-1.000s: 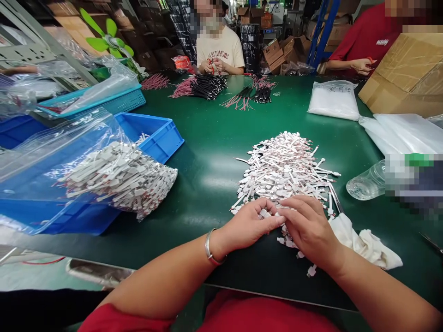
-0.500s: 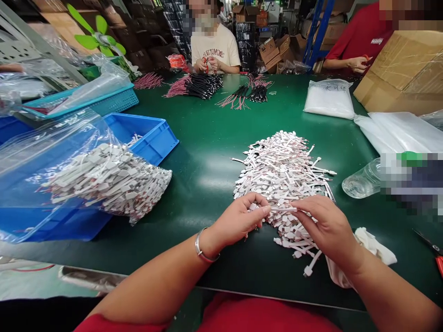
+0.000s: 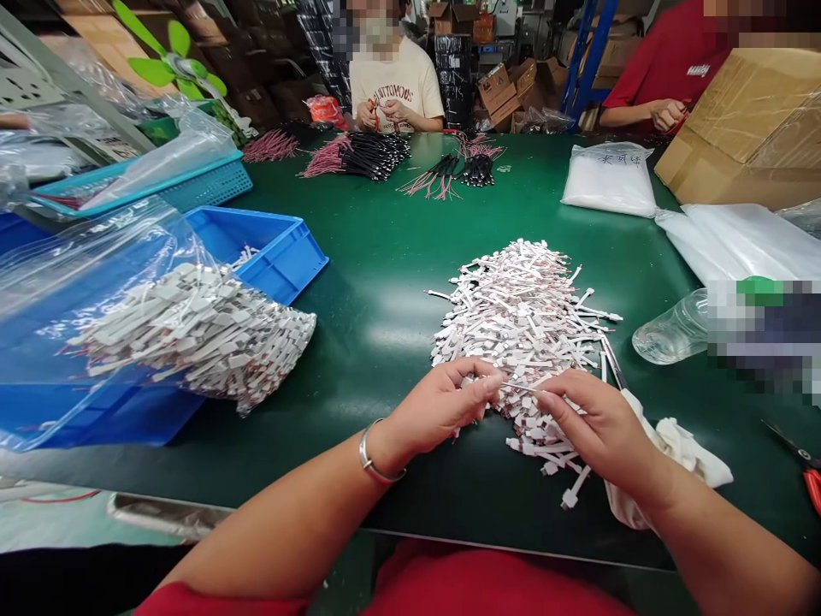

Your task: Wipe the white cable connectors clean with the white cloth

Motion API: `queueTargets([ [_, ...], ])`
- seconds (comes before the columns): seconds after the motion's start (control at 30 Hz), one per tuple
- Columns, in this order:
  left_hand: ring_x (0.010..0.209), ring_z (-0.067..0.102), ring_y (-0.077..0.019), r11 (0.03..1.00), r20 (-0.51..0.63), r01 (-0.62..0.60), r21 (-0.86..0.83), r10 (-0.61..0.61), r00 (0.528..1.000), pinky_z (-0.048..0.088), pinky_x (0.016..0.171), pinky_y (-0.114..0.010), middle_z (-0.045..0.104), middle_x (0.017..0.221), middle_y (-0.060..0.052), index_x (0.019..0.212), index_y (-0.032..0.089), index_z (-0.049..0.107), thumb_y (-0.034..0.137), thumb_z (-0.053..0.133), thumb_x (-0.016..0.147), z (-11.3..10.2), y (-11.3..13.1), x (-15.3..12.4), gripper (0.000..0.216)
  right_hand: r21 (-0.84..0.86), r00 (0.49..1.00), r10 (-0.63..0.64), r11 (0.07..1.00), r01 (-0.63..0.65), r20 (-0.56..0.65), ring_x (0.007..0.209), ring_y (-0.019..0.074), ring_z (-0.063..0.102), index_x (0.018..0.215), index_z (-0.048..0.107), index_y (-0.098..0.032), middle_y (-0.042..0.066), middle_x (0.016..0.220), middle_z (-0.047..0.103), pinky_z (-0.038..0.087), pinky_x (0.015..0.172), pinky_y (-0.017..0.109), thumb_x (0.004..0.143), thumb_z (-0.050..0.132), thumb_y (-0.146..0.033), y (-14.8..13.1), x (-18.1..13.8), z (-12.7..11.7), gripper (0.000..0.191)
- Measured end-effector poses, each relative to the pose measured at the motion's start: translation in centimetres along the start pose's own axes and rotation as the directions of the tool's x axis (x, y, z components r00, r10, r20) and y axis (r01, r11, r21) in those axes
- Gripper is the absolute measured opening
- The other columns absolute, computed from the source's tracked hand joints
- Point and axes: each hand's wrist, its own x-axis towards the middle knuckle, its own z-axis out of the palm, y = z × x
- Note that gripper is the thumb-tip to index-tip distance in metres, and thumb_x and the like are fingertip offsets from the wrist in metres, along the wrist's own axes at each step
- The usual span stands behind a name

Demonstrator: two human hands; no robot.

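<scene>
Between my two hands a short white cable [image 3: 521,387] is stretched roughly level. My left hand [image 3: 452,395] pinches one end between thumb and fingertips. The other end sits in the pinch of my right hand [image 3: 593,421]. Just beneath and beyond them spreads a heap of short white cables [image 3: 522,299] with flat white plugs and reddish wire ends. One loose white cable [image 3: 575,488] lies at the near edge of the heap. By my right wrist is a crumpled white cloth [image 3: 689,449]. My fingers hide the ends of the held cable.
Left stand blue bins [image 3: 282,257] and a clear bag [image 3: 250,342] of white cables. Right are a plastic bottle [image 3: 670,329], red-handled scissors [image 3: 805,466], a stack of plastic bags [image 3: 609,184] and a carton [image 3: 737,128]. Two people work across the green table [image 3: 372,359], near black cable bundles [image 3: 378,156].
The held cable has turned slightly, its right end now a little lower and its narrow side showing. My right hand has shifted slightly left and down. The view has moved a little.
</scene>
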Motion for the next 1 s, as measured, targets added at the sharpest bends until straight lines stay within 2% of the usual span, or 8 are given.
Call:
queueTargets([
  [0.2, 0.04, 0.028, -0.0048, 0.998, 0.027, 0.063, 0.012, -0.063, 0.998, 0.018, 0.034, -0.016, 0.04, 0.051, 0.007, 0.074, 0.018, 0.051, 0.056, 0.061, 0.075, 0.4, 0.4, -0.4, 0.039, 0.341, 0.886, 0.367, 0.825, -0.45, 0.283, 0.058, 0.012, 0.048, 0.065, 0.053, -0.018, 0.0, 0.06, 0.053, 0.039, 0.055, 0.024, 0.092, 0.045, -0.044, -1.0, 0.1, -0.2, 0.038],
  [0.33, 0.041, 0.028, -0.0047, 0.989, 0.048, 0.043, 0.142, -0.05, 0.998, 0.02, 0.037, -0.016, 0.038, 0.047, 0.008, 0.071, 0.016, 0.054, 0.053, 0.061, 0.076, 0.4, 1.1, -0.8, 0.038, 0.41, 0.828, 0.435, 0.723, -0.555, 0.354, 0.056, 0.0117, 0.045, 0.063, 0.051, -0.018, -0.002, 0.057, 0.049, 0.038, 0.054, 0.024, 0.086, 0.05, -0.05, -0.6, 0.3, -0.2, 0.039],
  [0.43, 0.041, 0.031, -0.0052, 0.984, -0.018, 0.069, 0.165, -0.067, 0.998, 0.022, 0.036, -0.016, 0.039, 0.046, 0.007, 0.071, 0.016, 0.054, 0.049, 0.061, 0.076, 0.3, 1.1, -0.7, 0.035, 0.317, 0.863, 0.397, 0.813, -0.488, 0.312, 0.055, 0.0116, 0.043, 0.061, 0.048, -0.019, -0.002, 0.056, 0.046, 0.036, 0.053, 0.024, 0.089, 0.045, -0.046, -0.7, 0.3, 0.5, 0.039],
  [0.53, 0.039, 0.031, -0.005, 0.997, -0.094, 0.08, 0.023, -0.077, 0.993, 0.02, 0.034, -0.015, 0.041, 0.047, 0.007, 0.073, 0.017, 0.052, 0.046, 0.064, 0.075, 0.3, 0.6, -0.2, 0.031, 0.129, 0.953, 0.162, 0.971, -0.2, 0.256, 0.058, 0.0124, 0.045, 0.063, 0.05, -0.018, 0.0, 0.059, 0.049, 0.037, 0.057, 0.026, 0.094, 0.041, -0.035, -1.4, -0.2, 1.5, 0.036],
  [0.67, 0.039, 0.03, -0.0028, 0.962, -0.057, 0.047, -0.269, -0.064, 0.996, 0.019, 0.035, -0.014, 0.044, 0.051, 0.006, 0.073, 0.014, 0.055, 0.035, 0.069, 0.069, 0.3, 0.2, 0.4, 0.026, 0.06, 0.956, -0.14, 0.99, 0.129, 0.256, 0.067, 0.0148, 0.053, 0.087, 0.062, -0.019, 0.003, 0.069, 0.061, 0.042, 0.064, 0.027, 0.094, 0.048, -0.031, -1.7, -0.6, 2.0, 0.02],
  [0.83, 0.043, 0.044, -0.0049, 0.846, 0.035, 0.114, -0.521, -0.112, 0.993, 0.033, 0.037, -0.015, 0.048, 0.057, 0.002, 0.062, 0.014, 0.051, 0.033, 0.068, 0.07, 0.0, 0.4, 0.5, 0.027, -0.186, 0.987, -0.058, 0.982, 0.03, -0.147, 0.084, 0.0203, 0.058, 0.092, 0.064, -0.021, 0.006, 0.085, 0.066, 0.044, 0.08, 0.036, 0.089, 0.057, -0.029, 1.2, 0.3, 0.6, 0.011],
  [0.9, 0.046, 0.051, -0.007, 0.813, 0.045, 0.166, -0.558, -0.17, 0.984, 0.042, 0.041, -0.017, 0.052, 0.061, 0.0, 0.065, 0.013, 0.053, 0.031, 0.066, 0.071, -0.2, 0.5, 0.6, 0.023, -0.289, 0.983, 0.013, 0.955, -0.066, -0.182, 0.089, 0.0233, 0.057, 0.091, 0.064, -0.021, 0.007, 0.09, 0.065, 0.042, 0.082, 0.039, 0.087, 0.061, -0.032, 2.7, 0.8, 0.0, 0.012],
  [1.0, 0.051, 0.058, -0.01, 0.799, 0.042, 0.212, -0.562, -0.229, 0.973, 0.05, 0.048, -0.021, 0.059, 0.067, -0.002, 0.078, 0.012, 0.058, 0.03, 0.066, 0.072, -0.2, 0.6, 0.6, 0.02, -0.316, 0.991, 0.095, 0.941, -0.119, -0.092, 0.09, 0.024, 0.056, 0.088, 0.062, -0.021, 0.006, 0.09, 0.064, 0.042, 0.082, 0.04, 0.085, 0.063, -0.034, 4.0, 1.2, -0.3, 0.013],
])
